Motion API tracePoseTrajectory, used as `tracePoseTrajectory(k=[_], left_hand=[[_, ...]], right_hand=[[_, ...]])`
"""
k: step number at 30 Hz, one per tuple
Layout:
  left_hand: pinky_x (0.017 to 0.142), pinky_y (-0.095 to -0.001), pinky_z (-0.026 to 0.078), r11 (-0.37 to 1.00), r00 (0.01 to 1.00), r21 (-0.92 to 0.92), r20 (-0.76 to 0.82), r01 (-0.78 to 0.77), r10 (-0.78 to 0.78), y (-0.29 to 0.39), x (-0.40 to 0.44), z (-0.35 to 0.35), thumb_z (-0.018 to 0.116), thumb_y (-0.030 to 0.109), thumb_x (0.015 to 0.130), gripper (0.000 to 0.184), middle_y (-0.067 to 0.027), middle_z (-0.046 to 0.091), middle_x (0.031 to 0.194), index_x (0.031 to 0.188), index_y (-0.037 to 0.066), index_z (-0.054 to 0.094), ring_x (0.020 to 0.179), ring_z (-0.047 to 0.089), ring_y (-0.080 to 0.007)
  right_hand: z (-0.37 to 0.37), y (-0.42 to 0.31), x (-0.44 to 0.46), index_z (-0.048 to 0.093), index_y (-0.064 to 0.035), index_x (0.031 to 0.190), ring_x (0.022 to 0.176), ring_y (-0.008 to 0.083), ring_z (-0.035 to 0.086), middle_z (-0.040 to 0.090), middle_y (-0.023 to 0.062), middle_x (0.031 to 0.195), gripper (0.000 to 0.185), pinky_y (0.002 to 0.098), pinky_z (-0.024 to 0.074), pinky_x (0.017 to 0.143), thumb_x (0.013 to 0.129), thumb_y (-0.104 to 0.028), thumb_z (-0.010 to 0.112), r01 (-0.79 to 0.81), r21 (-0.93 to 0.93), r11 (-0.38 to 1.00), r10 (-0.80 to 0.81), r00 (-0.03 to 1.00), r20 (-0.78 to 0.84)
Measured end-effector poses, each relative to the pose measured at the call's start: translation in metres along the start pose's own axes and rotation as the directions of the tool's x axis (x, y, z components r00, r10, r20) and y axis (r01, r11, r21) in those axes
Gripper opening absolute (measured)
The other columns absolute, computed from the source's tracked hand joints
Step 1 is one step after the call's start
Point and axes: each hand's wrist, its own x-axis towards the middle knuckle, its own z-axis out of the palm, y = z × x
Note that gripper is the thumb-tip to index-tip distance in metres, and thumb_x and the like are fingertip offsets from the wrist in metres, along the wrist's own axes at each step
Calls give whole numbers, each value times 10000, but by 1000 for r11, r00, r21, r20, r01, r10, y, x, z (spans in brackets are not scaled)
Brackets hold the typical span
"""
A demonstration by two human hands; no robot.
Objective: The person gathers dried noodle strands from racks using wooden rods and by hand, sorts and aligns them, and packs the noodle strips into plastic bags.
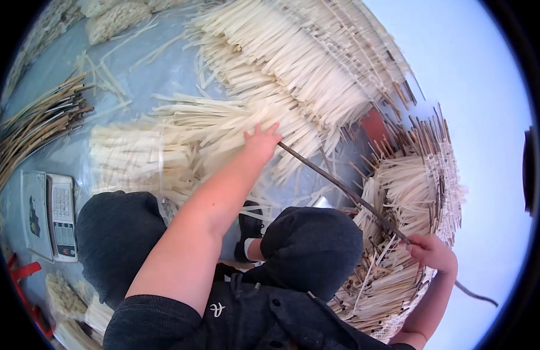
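A long, thin dark stick (340, 185) slants across the view from the pale strips down to the lower right. Its lower part is gripped by my right hand (431, 253), and the tail curves on beyond the wrist. My left hand (262, 143) lies on a loose pile of pale, flat, dry-looking strips (211, 119), its fingers spread. The stick's upper end reaches the edge of this hand. Beneath my right hand and beside my knee is a stack of similar strips (398, 181) with many stick ends poking out.
A larger stack of strips on sticks (305, 52) fills the top. Bare sticks (42, 125) lie in a bundle at left, above a digital scale (61, 217). Clear plastic wraps a bundle of strips (127, 154). Something red (26, 271) stands at lower left.
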Motion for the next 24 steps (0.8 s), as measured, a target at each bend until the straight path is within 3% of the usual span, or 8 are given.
tracePoseTrajectory(k=[3, 5, 6, 12, 15, 20, 22, 24], left_hand=[[1046, -657, 275, 1000, 999, -24, -54, -10, 9, 2, -5, 5, 455, 122, 916, 280, 75, 221, 1546, 1142, 232, 577, 1375, 285, -373], [1045, -658, 275, 999, 998, -34, -65, -18, 16, -3, -3, 13, 454, 138, 923, 265, 73, 224, 1545, 1141, 226, 576, 1372, 292, -375], [1043, -659, 275, 999, 996, -40, -81, -26, 23, -8, -1, 13, 452, 155, 930, 251, 71, 228, 1544, 1140, 220, 574, 1368, 299, -377], [1046, -643, 280, 997, 987, 45, -146, -63, 69, -24, 8, 7, 478, 217, 941, 276, 66, 248, 1538, 1206, 248, 551, 1382, 291, -345], [1050, -639, 277, 999, 996, 35, -91, -24, 27, -22, 12, 15, 480, 224, 945, 293, 56, 254, 1536, 1227, 274, 542, 1385, 291, -328], [1059, -610, 292, 1000, 998, -32, -70, 0, -2, -29, 20, 36, 500, 244, 939, 321, 38, 267, 1531, 1253, 304, 532, 1387, 290, -321], [1061, -599, 299, 999, 998, -48, -67, 4, -7, -27, 19, 39, 509, 250, 935, 335, 37, 270, 1530, 1264, 313, 526, 1386, 289, -324], [1057, -595, 306, 996, 997, -44, 18, 82, -82, -31, 15, 41, 509, 234, 935, 379, 8, 272, 1530, 1304, 319, 506, 1386, 288, -331]], right_hand=[[22, -51, 26, 634, -38, 1023, 593, 273, 609, 612, 139, 670, 202, 370, 505, 599, 850, -133, 596, 292, -450, 844, -419, 883, -211], [59, -69, 73, 611, -46, 1035, 700, 353, 620, 627, 195, 751, 218, 429, 498, 641, 854, -164, 579, 280, -665, 692, -611, 718, -333], [71, -86, 80, 593, -59, 1069, 711, 349, 630, 626, 176, 761, 227, 456, 490, 633, 877, -176, 557, 190, -745, 640, -581, 754, -307], [66, -85, 37, 594, -73, 1072, 669, 357, 615, 612, 140, 742, 216, 460, 484, 614, 887, -181, 558, 213, -741, 637, -623, 709, -332], [57, -78, 1, 598, -69, 1082, 668, 363, 611, 618, 151, 745, 226, 448, 476, 600, 872, -149, 576, 152, -709, 689, -529, 774, -349], [43, -52, -49, 627, -66, 1064, 684, 380, 598, 610, 180, 715, 240, 431, 458, 596, 825, -87, 608, 122, -523, 844, -369, 838, -401], [31, -44, -64, 655, -64, 1044, 622, 350, 588, 601, 172, 686, 235, 402, 449, 577, 812, -79, 619, 118, -436, 892, -318, 849, -423], [10, -30, -77, 680, -60, 1031, 540, 283, 553, 591, 158, 642, 241, 351, 432, 546, 794, -76, 641, 39, -300, 953, -142, 933, -331]])
